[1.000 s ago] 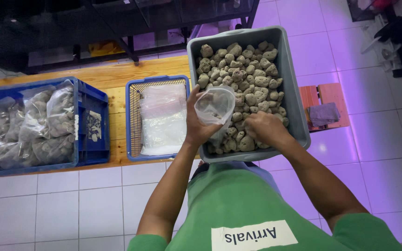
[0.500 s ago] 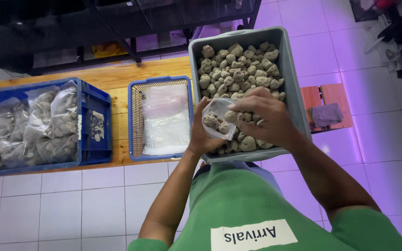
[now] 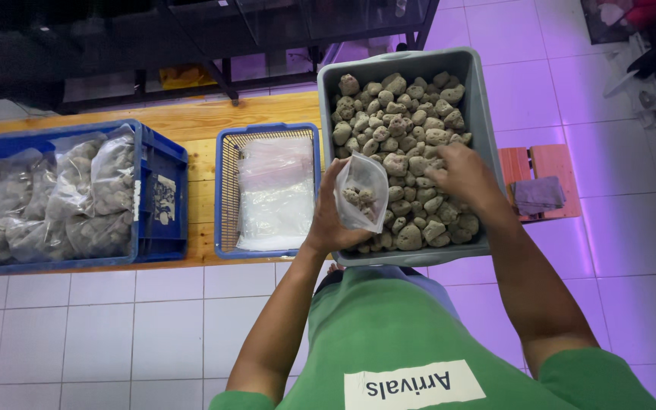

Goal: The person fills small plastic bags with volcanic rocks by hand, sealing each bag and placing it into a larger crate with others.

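**Bagging grey stones from a tub**

While the left hand (image 3: 333,220) keeps its fingers clamped around a small clear plastic bag (image 3: 362,199) with a few grey lumps in the bottom, the right hand (image 3: 465,176) lies palm down on the heap of stones (image 3: 400,133), its fingers curled into the pile; whether they grip a stone cannot be told. The bag is held upright above the near left part of the grey plastic tub (image 3: 480,99), which is filled nearly to the rim with rough, pale grey stones.

Left of the tub sits a small blue basket (image 3: 225,190) with a mesh wall, holding a stack of flat clear bags (image 3: 275,193). Further left stands a large blue crate (image 3: 162,163) packed with filled clear bags of stones (image 3: 77,197); a pale rectangular label is stuck to its side wall. Both rest on a wooden worktop (image 3: 199,121). Right of the tub, a folded purple cloth (image 3: 538,195) lies on a low orange stool (image 3: 552,163). A white rectangular label crosses the green shirt (image 3: 389,326).
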